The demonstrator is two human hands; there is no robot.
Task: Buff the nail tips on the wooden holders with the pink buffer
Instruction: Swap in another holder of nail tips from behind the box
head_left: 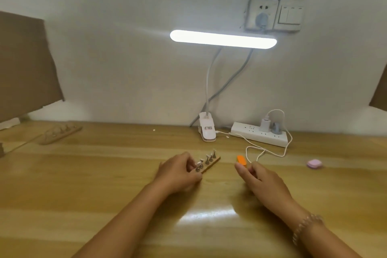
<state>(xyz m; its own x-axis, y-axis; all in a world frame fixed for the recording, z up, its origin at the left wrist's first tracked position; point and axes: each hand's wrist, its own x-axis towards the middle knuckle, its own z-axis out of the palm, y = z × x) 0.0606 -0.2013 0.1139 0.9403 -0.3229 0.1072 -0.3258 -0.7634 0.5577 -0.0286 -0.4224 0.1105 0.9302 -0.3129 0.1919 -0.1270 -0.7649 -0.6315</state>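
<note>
A small wooden holder [211,164] lies on the wooden table [104,174], carrying several metal stands with nail tips [208,158]. My left hand [178,172] grips the holder's near end, fingers curled around the closest stands. To the right, my right hand [257,178] pinches a small orange-pink buffer block [241,160] between thumb and fingers, held apart from the holder. A second wooden holder [60,133] with stands lies at the far left.
A clip-on desk lamp [207,130] with its lit bar stands at the back. Beside it a white power strip [259,134] and a white cable [263,151] trail toward my right hand. A small lilac case [314,163] sits at the right. Cardboard [25,65] leans at left.
</note>
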